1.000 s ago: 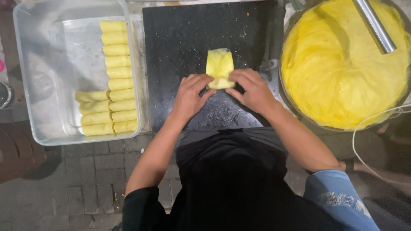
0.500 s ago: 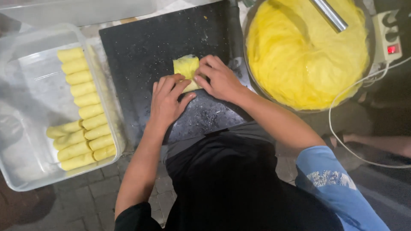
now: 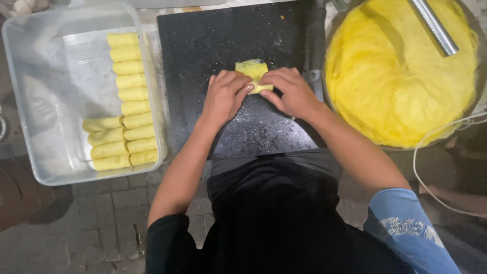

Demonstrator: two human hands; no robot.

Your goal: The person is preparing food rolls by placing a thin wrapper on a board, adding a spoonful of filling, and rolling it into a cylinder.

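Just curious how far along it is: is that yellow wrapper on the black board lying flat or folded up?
Partly folded: the yellow wrapper is a narrow packet, its near end under both hands.

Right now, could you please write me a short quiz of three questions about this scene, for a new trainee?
1. True or false: both hands touch the yellow wrap on the black board.
2. Where do the finished rolls lie? A) in the clear tray B) in the big bowl C) on the floor
3. What lies across the bowl's yellow stack?

Key: 1. True: left hand and right hand press it. 2. A. 3. A metal tube.
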